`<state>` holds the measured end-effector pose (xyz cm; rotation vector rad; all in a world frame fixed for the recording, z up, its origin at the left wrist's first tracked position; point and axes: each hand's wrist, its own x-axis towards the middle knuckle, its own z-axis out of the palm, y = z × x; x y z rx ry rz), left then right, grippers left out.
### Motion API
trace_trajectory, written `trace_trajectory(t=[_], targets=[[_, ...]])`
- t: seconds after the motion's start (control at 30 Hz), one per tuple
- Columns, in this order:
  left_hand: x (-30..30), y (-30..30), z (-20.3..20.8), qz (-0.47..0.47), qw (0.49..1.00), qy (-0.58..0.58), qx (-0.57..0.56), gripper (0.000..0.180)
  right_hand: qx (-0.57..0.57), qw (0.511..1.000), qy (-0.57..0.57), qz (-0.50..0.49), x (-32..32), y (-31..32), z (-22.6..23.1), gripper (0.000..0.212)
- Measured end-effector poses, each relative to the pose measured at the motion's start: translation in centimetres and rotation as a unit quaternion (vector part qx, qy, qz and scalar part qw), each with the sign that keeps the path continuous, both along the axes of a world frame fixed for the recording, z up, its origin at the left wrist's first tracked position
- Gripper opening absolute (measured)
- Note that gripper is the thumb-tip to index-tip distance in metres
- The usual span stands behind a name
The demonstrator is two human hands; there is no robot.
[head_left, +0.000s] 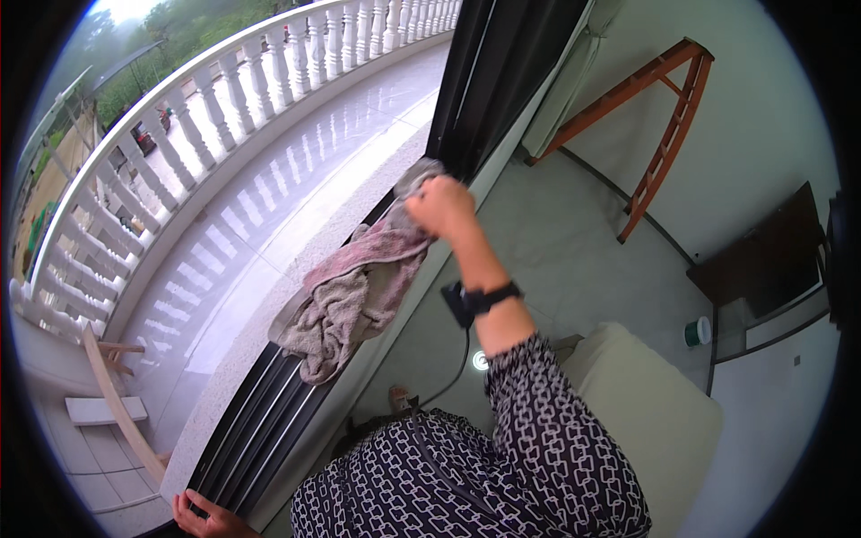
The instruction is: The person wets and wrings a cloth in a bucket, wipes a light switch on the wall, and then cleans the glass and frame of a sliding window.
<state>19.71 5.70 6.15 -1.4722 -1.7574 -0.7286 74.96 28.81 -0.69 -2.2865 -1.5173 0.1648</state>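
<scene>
Right hand [441, 206] at the far stretch of the window track [247, 439], fingers clenched round the upper end of a grey-and-pink cloth [359, 278]; the cloth lies bunched along the track, its loose folds trailing toward the track's near end. Left hand [202, 516] sits at that near end, nothing seen in it; whether it grips the edge or only leans there, cannot tell. The work looks like wiping the track. To do it well, I judge: fold the cloth into a firm pad, press a fingertip through it into one groove at a time, draw lengthwise along the track, and turn to a clean face often; gather the loose tail so it doesn't drag. Dark window frame [502, 72] stands at the track's far end, so that corner likely wants a tucked edge. Outdoors of the track, a white balustrade [224, 99]; on its room side, an orange ladder [668, 134]. Hidden: the grooves under the cloth, and the right fingertips. Left wrist is cut off by the lower rim; dirt in the grooves can't be made out.
</scene>
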Motion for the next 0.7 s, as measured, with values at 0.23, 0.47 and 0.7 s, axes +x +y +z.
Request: trace_trajectory(t=[0.23, 0.47, 0.7], targets=[[-0.5, -0.1, 0.1, 0.012, 0.999, -0.006, -0.035, 0.032, 0.124, 0.98, 0.059, 0.143, -8.9, -6.4, 1.7, 0.029], [-0.8, -1.2, 0.8, 0.037, 0.998, -0.008, -0.045, 0.034, 0.279, 0.959, 0.033, 0.028, -4.0, -5.0, 3.3, 0.021], [-1.1, -1.3, 0.9, 0.017, 0.998, -0.015, -0.055, 0.035, -0.046, 0.994, -0.024, -0.097, 3.3, 0.9, 5.3, 0.032]])
